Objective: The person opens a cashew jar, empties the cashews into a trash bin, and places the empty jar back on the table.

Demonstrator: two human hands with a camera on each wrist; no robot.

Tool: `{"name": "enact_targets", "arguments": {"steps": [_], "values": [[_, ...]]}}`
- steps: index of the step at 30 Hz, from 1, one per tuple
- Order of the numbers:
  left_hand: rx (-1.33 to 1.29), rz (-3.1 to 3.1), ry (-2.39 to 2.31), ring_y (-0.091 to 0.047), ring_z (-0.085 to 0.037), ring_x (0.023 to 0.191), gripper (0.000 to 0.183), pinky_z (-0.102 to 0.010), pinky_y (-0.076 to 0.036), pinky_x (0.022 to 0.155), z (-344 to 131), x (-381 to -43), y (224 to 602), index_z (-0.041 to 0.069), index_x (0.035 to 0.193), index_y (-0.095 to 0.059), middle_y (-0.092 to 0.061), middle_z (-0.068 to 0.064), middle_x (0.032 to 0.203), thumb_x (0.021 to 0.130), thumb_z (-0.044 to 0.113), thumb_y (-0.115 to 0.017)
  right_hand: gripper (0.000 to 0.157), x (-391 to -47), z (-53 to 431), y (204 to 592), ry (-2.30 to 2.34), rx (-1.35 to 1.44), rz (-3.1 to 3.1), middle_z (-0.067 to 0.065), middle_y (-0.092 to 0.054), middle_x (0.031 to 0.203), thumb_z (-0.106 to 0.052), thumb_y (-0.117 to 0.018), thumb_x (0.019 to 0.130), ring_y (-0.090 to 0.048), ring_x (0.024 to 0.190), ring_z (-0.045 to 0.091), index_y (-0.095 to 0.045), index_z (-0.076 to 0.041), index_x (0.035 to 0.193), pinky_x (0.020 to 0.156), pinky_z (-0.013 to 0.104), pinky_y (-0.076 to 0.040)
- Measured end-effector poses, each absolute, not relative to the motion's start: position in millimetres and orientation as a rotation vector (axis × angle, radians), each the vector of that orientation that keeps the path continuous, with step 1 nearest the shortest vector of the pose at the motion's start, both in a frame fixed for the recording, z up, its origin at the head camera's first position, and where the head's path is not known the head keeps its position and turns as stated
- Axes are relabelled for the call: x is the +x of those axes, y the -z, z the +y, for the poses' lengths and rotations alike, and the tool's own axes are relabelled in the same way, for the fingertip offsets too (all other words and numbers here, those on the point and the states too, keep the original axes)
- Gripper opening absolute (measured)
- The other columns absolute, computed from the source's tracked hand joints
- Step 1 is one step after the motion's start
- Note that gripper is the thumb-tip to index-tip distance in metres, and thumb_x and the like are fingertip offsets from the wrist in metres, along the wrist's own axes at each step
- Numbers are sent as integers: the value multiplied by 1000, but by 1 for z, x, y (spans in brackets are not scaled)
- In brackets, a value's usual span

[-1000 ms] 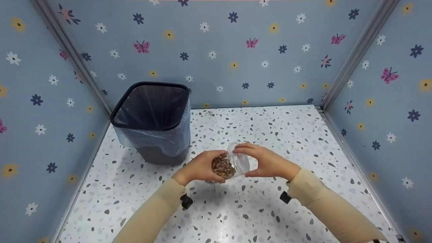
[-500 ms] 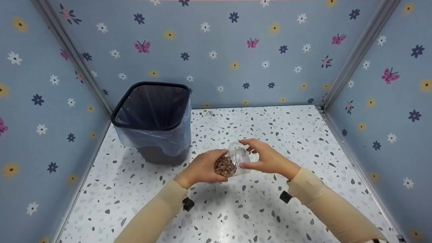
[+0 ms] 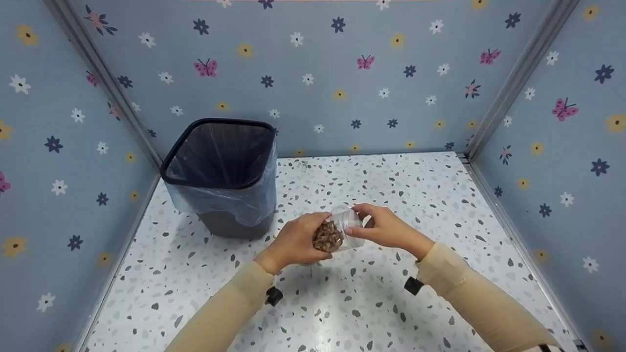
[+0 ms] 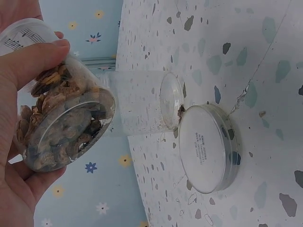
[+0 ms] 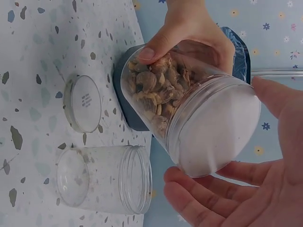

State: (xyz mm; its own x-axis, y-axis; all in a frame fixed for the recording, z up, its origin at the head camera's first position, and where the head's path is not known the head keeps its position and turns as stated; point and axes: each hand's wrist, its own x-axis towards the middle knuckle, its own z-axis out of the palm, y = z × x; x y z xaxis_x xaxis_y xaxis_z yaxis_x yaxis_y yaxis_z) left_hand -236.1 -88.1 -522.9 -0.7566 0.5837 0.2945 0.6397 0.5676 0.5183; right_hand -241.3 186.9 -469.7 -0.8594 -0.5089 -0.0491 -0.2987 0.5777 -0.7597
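The head view looks forward and down from well above the surface (image 3: 381, 308), taking in left hand (image 3: 297, 239) and right hand (image 3: 386, 227) just below mid-frame. Both wrist views sit close and lie sideways, the surface at frame right in the left wrist view, frame left in the right. All three share the filled jar (image 3: 326, 237); head and right wrist share the bin (image 3: 230, 226); the wrists share the clear jar (image 5: 102, 182) and round lid (image 5: 86, 104).
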Motion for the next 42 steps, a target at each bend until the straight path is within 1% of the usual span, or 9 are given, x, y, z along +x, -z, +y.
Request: {"name": "enact_targets", "arguments": {"steps": [3, 8, 12, 16, 21, 25, 28, 34, 42], "values": [[-1075, -2704, 987, -69, -28, 127, 91, -45, -58, 111, -90, -237, 523, 8, 151, -58, -69, -12, 146, 74, 31, -99, 70, -241, 188, 468, 1139, -726, 2542, 20, -69, 128, -33, -81, 98, -72, 92, 21, -56, 5, 151, 80, 32, -62], [-1080, -2736, 1067, -68, -27, 129, 92, -44, -56, 114, -93, -238, 524, 9, 153, -59, -68, -10, 147, 74, 30, -101, 78, -239, 189, 465, 1087, -896, 2563, 18, -67, 141, -29, -90, 90, -69, 111, 31, -55, 0, 154, 98, 47, -61], [-1067, -2763, 1122, -68, -27, 130, 93, -45, -54, 116, -95, -239, 523, 8, 153, -58, -68, -10, 148, 74, 30, -101, 80, -238, 188, 465, 1093, -1020, 2561, 18, -63, 150, -18, -94, 84, -67, 123, 38, -57, -3, 153, 106, 56, -59], [-1070, -2758, 1187, -68, -26, 127, 91, -46, -55, 114, -97, -240, 524, 9, 152, -59, -70, -10, 144, 73, 29, -101, 81, -237, 188, 467, 1082, -1089, 2569, 20, -58, 156, -8, -94, 80, -64, 133, 41, -58, -4, 153, 109, 59, -57], [-1055, -2764, 1207, -68, -30, 129, 92, -49, -55, 114, -98, -241, 525, 7, 152, -59, -69, -12, 146, 74, 27, -102, 81, -236, 189, 467, 990, -1154, 2614, 21, -52, 163, -4, -94, 81, -55, 146, 46, -58, -8, 154, 113, 62, -54], [-1044, -2777, 1205, -67, -32, 131, 93, -51, -54, 115, -97, -241, 526, 6, 153, -58, -68, -15, 147, 74, 28, -101, 84, -236, 190, 468, 965, -1164, 2610, 21, -49, 166, -4, -93, 81, -49, 151, 48, -56, -9, 156, 116, 65, -50], [-1052, -2772, 1195, -67, -31, 130, 92, -50, -55, 114, -97, -240, 526, 6, 153, -58, -68, -14, 147, 75, 29, -101, 87, -236, 190, 468, 979, -1136, 2610, 20, -46, 168, -12, -94, 83, -47, 153, 48, -52, -10, 160, 118, 67, -47], [-1065, -2754, 1180, -68, -31, 129, 92, -50, -55, 113, -96, -239, 524, 5, 152, -58, -68, -16, 146, 75, 28, -101, 85, -236, 189, 468, 1072, -1032, 2631, 20, -51, 164, -30, -90, 90, -57, 142, 43, -50, -7, 161, 115, 62, -52], [-1049, -2716, 1100, -68, -29, 128, 91, -48, -56, 113, -93, -237, 525, 6, 152, -59, -70, -14, 144, 74, 29, -100, 76, -236, 187, 471, 1112, -786, 2645, 19, -64, 146, -39, -81, 99, -71, 110, 31, -51, -6, 160, 93, 47, -62]]}}
